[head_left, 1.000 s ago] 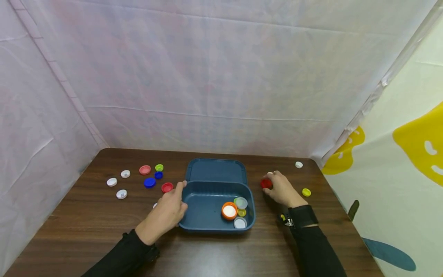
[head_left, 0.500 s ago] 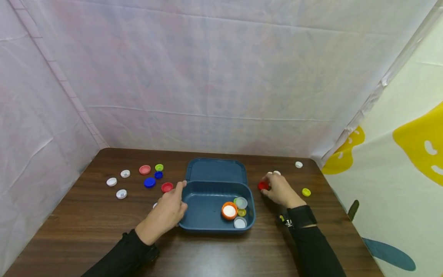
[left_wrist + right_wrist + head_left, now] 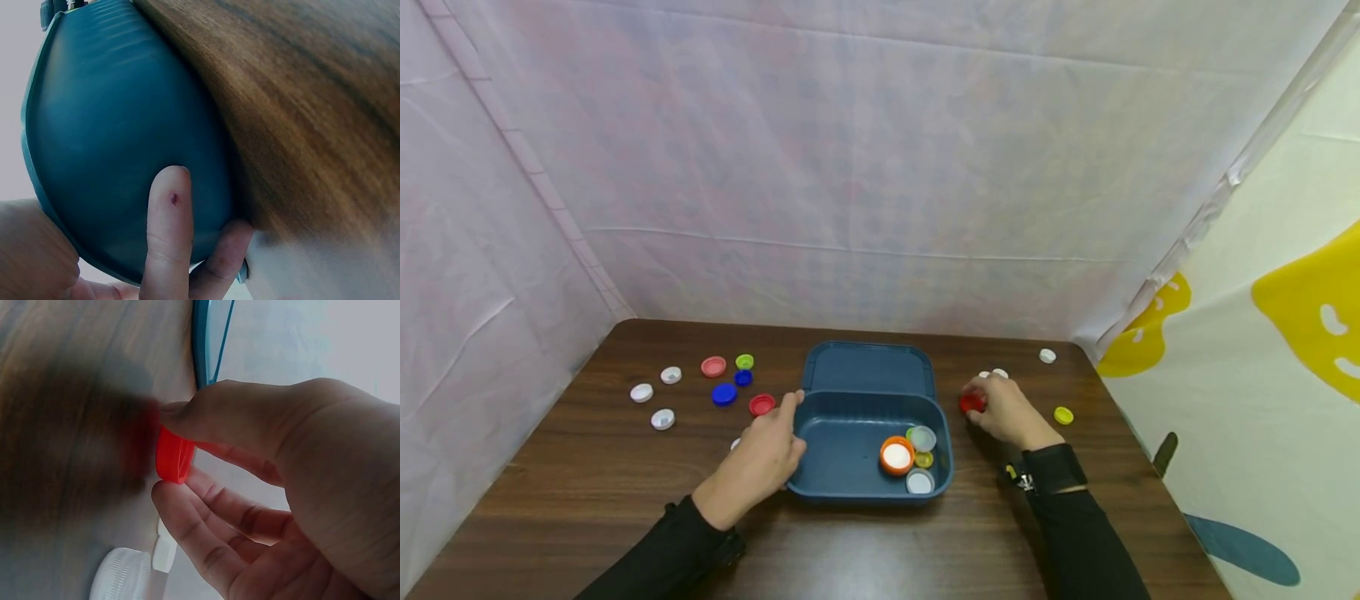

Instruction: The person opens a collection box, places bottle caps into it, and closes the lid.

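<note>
My left hand (image 3: 758, 457) holds the left side of a dark blue box (image 3: 850, 498) with its lid (image 3: 868, 367) folded back. In the left wrist view, fingers (image 3: 169, 225) lie against the box's outer wall. To the right of the box, my right hand (image 3: 1011, 412) pinches a red bottle cap (image 3: 972, 403) by its edge, between thumb and a fingertip, at the table surface. An orange cap with a white middle (image 3: 897, 457), a clear cap (image 3: 922, 439), a small yellow cap (image 3: 923, 460) and a grey-white cap (image 3: 920, 482) lie in the box's right part.
Left of the box, white caps (image 3: 662, 419), blue caps (image 3: 724, 394), a pink cap (image 3: 713, 367), a green cap (image 3: 745, 362) and another red cap (image 3: 762, 405) lie on the brown table (image 3: 587, 500). White caps (image 3: 1047, 356) and a yellow cap (image 3: 1063, 415) are at right.
My right hand has shifted slightly left with the red bottle cap, and a white cap behind it has come into view. My left hand and the box have stayed put.
</note>
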`<state>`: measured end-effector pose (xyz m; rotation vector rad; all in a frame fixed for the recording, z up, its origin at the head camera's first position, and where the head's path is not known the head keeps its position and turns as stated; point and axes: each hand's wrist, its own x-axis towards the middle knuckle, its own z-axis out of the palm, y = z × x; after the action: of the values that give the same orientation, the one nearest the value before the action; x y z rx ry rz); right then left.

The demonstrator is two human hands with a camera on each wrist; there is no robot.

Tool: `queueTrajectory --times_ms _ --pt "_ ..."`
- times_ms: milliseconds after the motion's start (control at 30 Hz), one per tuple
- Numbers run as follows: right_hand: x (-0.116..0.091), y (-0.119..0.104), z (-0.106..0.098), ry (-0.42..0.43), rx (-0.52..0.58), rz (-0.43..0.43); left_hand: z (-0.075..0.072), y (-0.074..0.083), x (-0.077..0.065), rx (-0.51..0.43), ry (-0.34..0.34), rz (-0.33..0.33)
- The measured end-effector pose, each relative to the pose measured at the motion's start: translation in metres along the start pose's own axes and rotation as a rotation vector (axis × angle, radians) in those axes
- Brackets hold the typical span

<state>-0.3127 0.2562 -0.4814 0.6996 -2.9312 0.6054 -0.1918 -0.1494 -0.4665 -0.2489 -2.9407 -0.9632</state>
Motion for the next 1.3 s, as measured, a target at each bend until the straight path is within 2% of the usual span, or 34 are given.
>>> queueTrajectory --times_ms 300,567,900,1133,1300 --pt "-0.001 -0.007 -0.009 0.001 -0.011 0.018 -0.001 0.000 -0.001 0.001 0.004 0.014" --pt "-0.003 -0.023 -0.020 0.022 0.009 0.014 -0.001 0.001 -0.001 0.000 0.005 0.011" --pt "-0.012 -0.059 -0.038 0.072 0.042 -0.079 -0.001 0.002 -0.001 -0.005 -0.008 -0.004" --pt "-0.020 -0.088 -0.042 0.023 0.047 -0.149 -0.002 0.002 -0.001 -0.009 -0.015 -0.010" --pt "-0.024 -0.104 -0.037 -0.036 0.028 -0.243 -0.002 0.002 -0.001 0.004 -0.013 -0.006"
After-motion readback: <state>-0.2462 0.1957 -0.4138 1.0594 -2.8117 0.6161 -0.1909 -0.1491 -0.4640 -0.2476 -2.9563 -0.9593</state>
